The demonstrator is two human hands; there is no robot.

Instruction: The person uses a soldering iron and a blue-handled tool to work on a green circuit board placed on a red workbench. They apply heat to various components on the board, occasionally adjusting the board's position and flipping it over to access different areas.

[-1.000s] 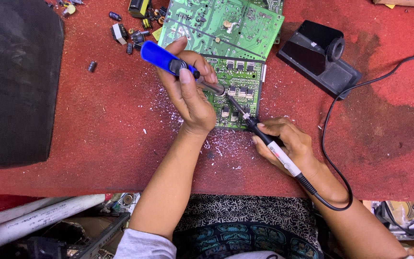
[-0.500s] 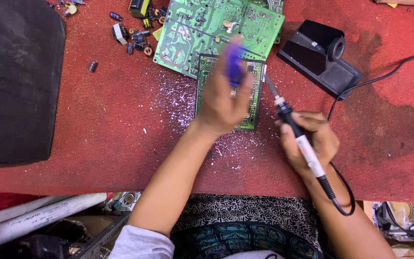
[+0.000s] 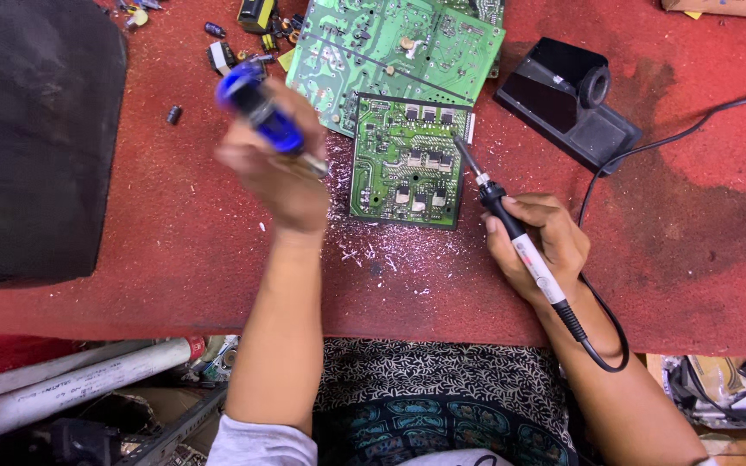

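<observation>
Soldering iron in your right hand, blue tool in your left, small board between them.

Your left hand [image 3: 274, 177] is closed around a blue-handled tool [image 3: 262, 116], lifted and blurry, just left of the small green circuit board [image 3: 407, 164] lying flat on the red table [image 3: 131, 250]. Can't tell what kind of tip the tool has. Your right hand [image 3: 541, 250] is wrapped around the soldering iron [image 3: 515, 233] like a pen, tip right at the board's right edge, though whether it touches is hard to say. A bigger green board [image 3: 390, 47] sits behind the small one, overlapped by it. The black iron stand [image 3: 567, 103] is off to the right, and a black mat [image 3: 32, 138] is well off to the left. White flecks are scattered around the small board.
</observation>
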